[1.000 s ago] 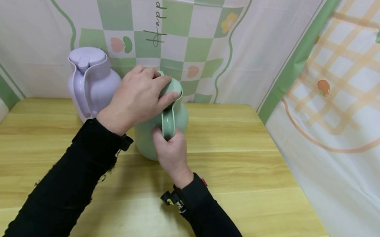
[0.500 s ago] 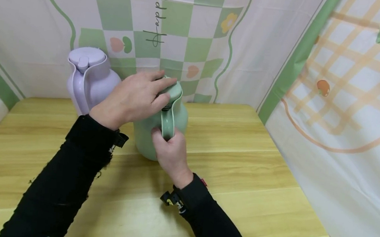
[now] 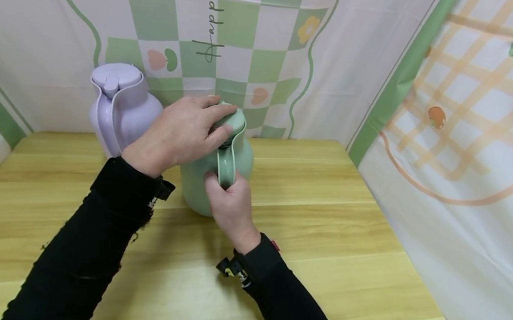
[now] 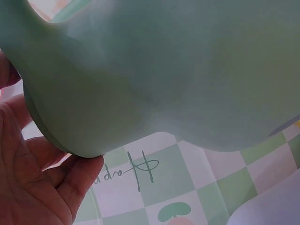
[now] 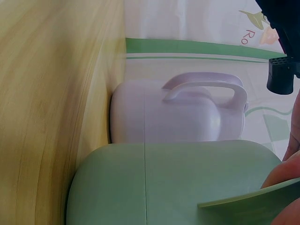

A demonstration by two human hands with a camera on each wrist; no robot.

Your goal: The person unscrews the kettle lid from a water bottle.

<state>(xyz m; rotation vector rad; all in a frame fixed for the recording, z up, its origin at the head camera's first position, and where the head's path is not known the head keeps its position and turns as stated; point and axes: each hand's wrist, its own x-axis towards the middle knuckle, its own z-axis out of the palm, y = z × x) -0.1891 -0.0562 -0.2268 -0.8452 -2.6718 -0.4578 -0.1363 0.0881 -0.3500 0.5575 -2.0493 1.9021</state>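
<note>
A pale green thermos jug [image 3: 196, 190] stands upright on the wooden table. My left hand [image 3: 182, 131] reaches over its top and grips the round green lid [image 3: 236, 122], thumb on the near side. A dark band shows just under the lid. In the left wrist view, my fingers [image 4: 79, 180] bend round the rim at the top of the green jug [image 4: 154, 84]. Lower down, my right hand [image 3: 233, 206] holds the jug's handle [image 3: 226, 165], the thumb along its near side. Most of the right fingers are hidden behind the handle.
A lilac thermos jug [image 3: 129, 112] of similar shape, lid on, stands at the back left, partly behind my left hand. Wooden tabletop [image 3: 322, 245] stretches to the right and front. A printed cloth [image 3: 239, 28] hangs behind the table, another [image 3: 477, 112] at the right.
My left hand has shifted slightly left and turned on the lid, its fingers now stretched further across the top. The right hand and the jug body have stayed in place.
</note>
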